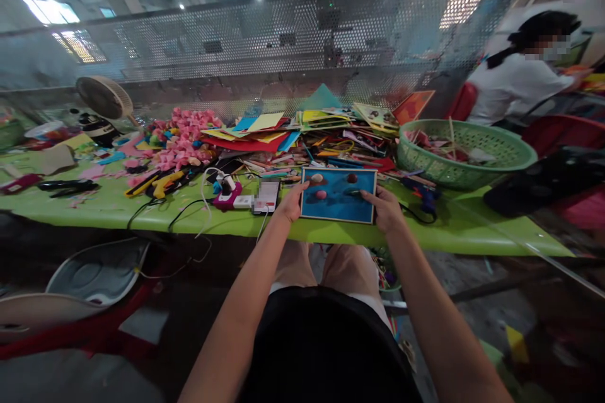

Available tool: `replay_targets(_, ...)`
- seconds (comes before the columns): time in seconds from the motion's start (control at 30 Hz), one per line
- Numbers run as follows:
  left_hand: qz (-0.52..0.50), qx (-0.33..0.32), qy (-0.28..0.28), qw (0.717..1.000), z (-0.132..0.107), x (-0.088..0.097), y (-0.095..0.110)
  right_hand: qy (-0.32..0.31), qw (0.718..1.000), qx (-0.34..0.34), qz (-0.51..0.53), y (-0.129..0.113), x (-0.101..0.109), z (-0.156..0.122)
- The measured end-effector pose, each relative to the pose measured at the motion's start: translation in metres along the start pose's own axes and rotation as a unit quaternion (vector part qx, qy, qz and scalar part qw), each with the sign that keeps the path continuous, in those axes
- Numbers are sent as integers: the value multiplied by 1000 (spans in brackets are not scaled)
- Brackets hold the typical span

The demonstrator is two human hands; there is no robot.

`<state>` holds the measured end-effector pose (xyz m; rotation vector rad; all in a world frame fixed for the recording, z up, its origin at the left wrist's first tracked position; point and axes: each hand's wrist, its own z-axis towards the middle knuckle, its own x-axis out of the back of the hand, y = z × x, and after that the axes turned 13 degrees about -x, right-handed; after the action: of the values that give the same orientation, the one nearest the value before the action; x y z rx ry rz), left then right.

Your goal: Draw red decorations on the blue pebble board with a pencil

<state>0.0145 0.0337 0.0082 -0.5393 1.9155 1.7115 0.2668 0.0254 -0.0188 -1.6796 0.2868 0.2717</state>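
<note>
Between my two hands is a blue rectangular board (338, 204) with a pale rim, tilted toward me at the table's front edge. Several small rounded pieces sit on its face: a white one (317, 178), a pink one (321, 194), a dark brown one (352, 178) and a dark green one. My left hand (292, 201) is closed on the board's left edge, thumb on the front. My right hand (386, 206) grips the right edge, its thumb by the dark green piece. A phone (266, 195) lies just left of my left hand.
A green basket (466, 167) with scraps stands right, near a blue glue gun (423, 195). Coloured sheets (255, 138), pencils and pink foam pieces (184, 138) cover the table's back. A power strip (227, 196) with cables lies left. Someone in white (510, 85) sits at far right.
</note>
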Motion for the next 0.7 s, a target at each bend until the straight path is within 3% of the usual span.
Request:
replay_targets(0.33,-6,5,-8,1000,2,3,-2,69,996,6,58,12,12,19)
replay_targets(0.7,0,-18,0,1000,-1,0,0,82,995,18,47,14,16,23)
